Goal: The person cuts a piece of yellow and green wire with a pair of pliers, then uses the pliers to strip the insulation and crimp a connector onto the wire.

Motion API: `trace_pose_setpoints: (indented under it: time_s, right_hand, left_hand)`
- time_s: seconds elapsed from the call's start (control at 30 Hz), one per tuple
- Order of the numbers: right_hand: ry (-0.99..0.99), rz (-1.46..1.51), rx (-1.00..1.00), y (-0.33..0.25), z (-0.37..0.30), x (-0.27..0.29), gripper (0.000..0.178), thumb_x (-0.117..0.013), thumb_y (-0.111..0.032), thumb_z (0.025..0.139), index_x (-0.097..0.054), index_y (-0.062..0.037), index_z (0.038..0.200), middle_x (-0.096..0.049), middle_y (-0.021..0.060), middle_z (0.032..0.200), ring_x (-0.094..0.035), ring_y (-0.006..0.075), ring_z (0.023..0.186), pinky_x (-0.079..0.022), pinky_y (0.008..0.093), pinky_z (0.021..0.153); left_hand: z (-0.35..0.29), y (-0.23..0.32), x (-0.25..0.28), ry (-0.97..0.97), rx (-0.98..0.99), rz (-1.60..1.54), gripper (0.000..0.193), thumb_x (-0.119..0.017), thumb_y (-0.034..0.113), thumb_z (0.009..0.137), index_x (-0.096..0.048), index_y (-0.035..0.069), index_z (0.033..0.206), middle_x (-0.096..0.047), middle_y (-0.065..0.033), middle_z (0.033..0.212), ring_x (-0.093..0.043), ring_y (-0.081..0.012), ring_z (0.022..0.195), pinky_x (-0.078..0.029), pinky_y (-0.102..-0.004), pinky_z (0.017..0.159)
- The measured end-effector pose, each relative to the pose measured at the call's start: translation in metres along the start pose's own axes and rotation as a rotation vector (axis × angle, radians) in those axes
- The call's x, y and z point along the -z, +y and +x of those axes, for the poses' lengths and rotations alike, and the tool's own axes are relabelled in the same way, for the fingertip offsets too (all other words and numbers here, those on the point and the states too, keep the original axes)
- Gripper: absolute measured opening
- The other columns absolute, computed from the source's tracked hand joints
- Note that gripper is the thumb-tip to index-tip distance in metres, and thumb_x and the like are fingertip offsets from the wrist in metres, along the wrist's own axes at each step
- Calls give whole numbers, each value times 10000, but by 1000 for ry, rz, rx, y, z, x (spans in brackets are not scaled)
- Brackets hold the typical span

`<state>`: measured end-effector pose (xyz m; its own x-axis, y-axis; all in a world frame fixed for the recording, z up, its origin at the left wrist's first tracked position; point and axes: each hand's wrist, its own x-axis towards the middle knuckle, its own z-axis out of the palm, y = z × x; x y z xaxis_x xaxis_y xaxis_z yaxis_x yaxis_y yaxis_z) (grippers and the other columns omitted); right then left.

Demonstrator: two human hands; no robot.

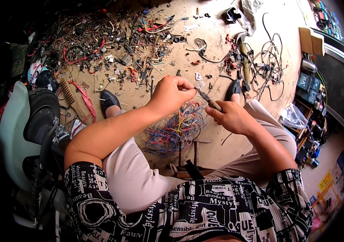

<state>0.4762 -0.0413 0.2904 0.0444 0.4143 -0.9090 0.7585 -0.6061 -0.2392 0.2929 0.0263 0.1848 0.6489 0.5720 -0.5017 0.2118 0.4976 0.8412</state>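
My left hand (172, 92) is closed in a pinch, thumb against fingertips, on what looks like a thin wire, most of it hidden by the fingers. Wrapped around the tan handle of a knife (205, 97) is my right hand (229, 116). The knife's dark narrow blade points up and left, its tip almost at the left fingertips. Below both hands, on the floor between my legs, lies a tangled heap of thin wires (176, 131) in blue, red, yellow and white.
Small scrap parts (111, 44) cover the far left floor. Black cables (266, 64) coil at the right, beside a hammer (243, 52). A wooden brush (68, 92) and red strap (84, 103) lie left, near a wheel (41, 117). Boxes (309, 86) line the right side.
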Motion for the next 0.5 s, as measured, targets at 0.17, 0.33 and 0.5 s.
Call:
trace_pose_setpoints:
  time_s: [0.17, 0.33, 0.5]
  right_hand:
    - [36, -82, 14, -2, -2, 1, 577, -467, -521, 911, -618, 30, 836, -625, 236, 747, -614, 397, 789, -459, 454, 724]
    - [32, -121, 5, -6, -4, 2, 575, -469, -521, 909, -621, 27, 832, -626, 233, 741, -615, 395, 790, -456, 454, 720]
    - [45, -130, 0, -3, -3, 0, 577, -469, -525, 908, -625, 24, 824, -627, 228, 734, -617, 392, 783, -454, 453, 723]
  left_hand:
    - [-1, -6, -3, 17, 27, -39, 148, -679, 145, 777, -684, -1, 802, -654, -24, 689, -584, -79, 625, -464, -240, 593]
    - [-2, -4, -6, 32, 12, -2, 139, -673, 138, 771, -687, 2, 797, -664, -54, 700, -609, -95, 637, -476, -249, 602]
    - [-5, 6, -6, 83, -102, 107, 126, -672, 127, 756, -688, 4, 780, -666, -92, 733, -638, -165, 652, -493, -280, 614]
